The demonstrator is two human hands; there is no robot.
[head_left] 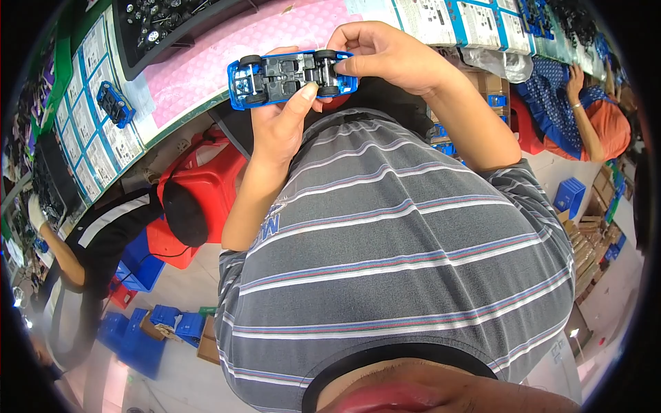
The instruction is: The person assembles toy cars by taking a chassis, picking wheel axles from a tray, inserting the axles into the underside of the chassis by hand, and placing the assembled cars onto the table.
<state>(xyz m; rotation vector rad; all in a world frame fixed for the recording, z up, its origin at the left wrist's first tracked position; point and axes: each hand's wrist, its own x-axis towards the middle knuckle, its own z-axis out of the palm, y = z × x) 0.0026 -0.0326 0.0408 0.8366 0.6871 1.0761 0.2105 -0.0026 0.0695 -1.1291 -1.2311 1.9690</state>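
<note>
gripping blue toy car (292, 77), both hands, underside up

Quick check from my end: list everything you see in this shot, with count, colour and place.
toy car: one, blue body with dark underside and black wheels, held upside down above the bench edge
second toy car: one, blue, on the bench at left
pink mat: one, on the bench
black tray: one, holds small dark parts, bench top left
sheets: several, white with blue borders, along the bench
red stool: one, under the bench
blue crates: several, floor lower left
co-workers: one at left, one at right
left hand: grips the toy car
right hand: grips its rear end
</note>
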